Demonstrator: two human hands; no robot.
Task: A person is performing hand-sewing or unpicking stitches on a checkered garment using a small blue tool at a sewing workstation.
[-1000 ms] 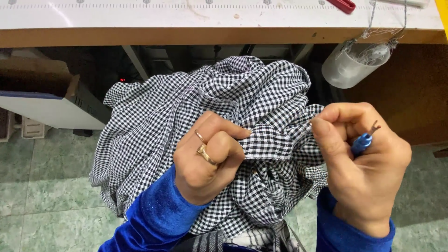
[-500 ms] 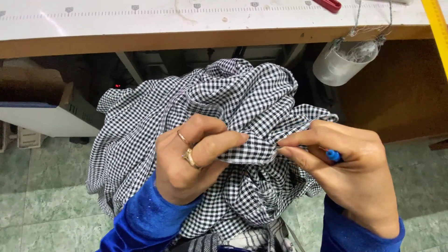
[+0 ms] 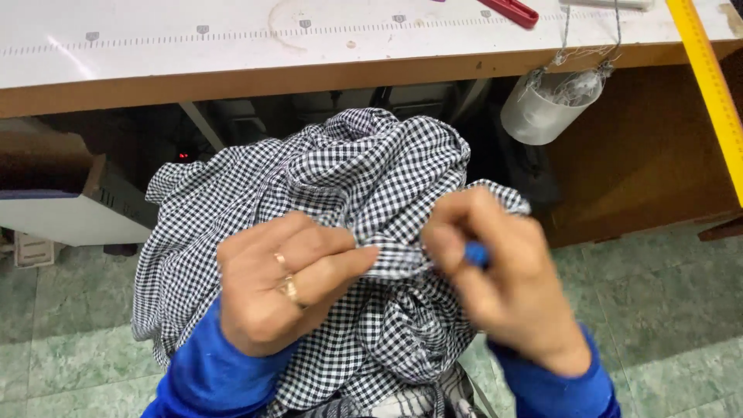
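A bunched black-and-white checked cloth (image 3: pixel 340 178) lies in my lap, below the table edge. My left hand (image 3: pixel 286 286), with rings on two fingers, pinches a fold of the cloth between thumb and fingers. My right hand (image 3: pixel 503 286) is blurred and grips a small blue-handled tool (image 3: pixel 476 254) pressed against the same fold, right beside my left thumb. The tool's tip is hidden by the cloth and my fingers. Both sleeves are bright blue.
A white worktable (image 3: pixel 232 46) with a wooden edge and printed ruler marks runs across the top. A clear plastic cup (image 3: pixel 546 112) of thread scraps hangs from it. A yellow ruler (image 3: pixel 708 85) and a red tool (image 3: pixel 511 11) lie on top. A green tiled floor (image 3: pixel 665 310) lies below.
My right hand has come down and in with the blue tool, from beside the cloth to against the pinched fold. My left hand keeps its pinch. The view shifted slightly.
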